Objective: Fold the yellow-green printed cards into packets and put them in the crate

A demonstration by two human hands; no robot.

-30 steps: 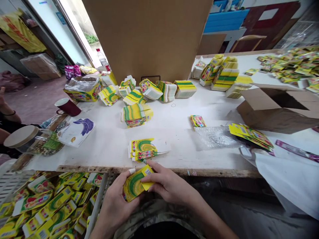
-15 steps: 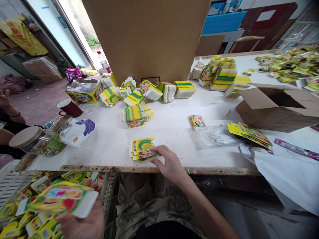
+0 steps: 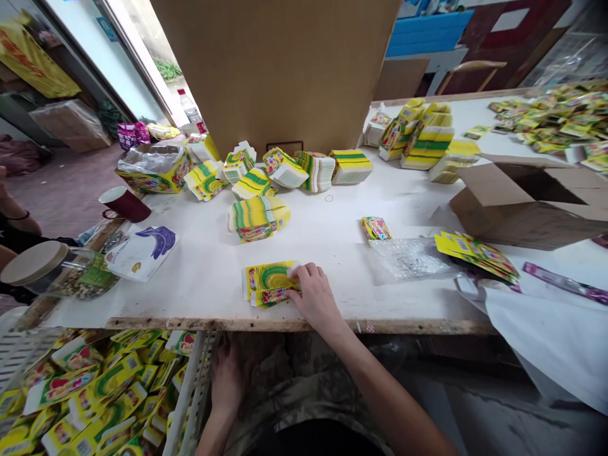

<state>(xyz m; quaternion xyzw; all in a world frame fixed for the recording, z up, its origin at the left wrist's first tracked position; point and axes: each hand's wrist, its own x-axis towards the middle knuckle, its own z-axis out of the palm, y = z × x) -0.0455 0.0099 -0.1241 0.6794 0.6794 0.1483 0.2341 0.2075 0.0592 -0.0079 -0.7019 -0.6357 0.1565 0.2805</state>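
Note:
A small stack of flat yellow-green carton blanks [image 3: 266,284] lies near the front edge of the white table [image 3: 332,215]. My right hand [image 3: 314,296] rests on the stack's right end, fingers curled onto the top blank. My left hand [image 3: 227,379] hangs below the table edge over my lap, fingers loosely apart and holding nothing. Just left of it stands a white crate [image 3: 186,405] filled with several folded yellow-green cartons [image 3: 90,392].
More stacks of blanks [image 3: 259,217] lie mid-table and along the back by a tall cardboard sheet [image 3: 280,69]. An open brown box [image 3: 527,202] sits right, a clear bag [image 3: 408,258] beside it. A red mug [image 3: 122,204], a jar [image 3: 52,272] and another person's arm [image 3: 14,218] are at left.
My left hand let go of the folded carton over the crate and came back empty to my lap. My right hand moved onto the flat stack and curled its fingers on the top blank.

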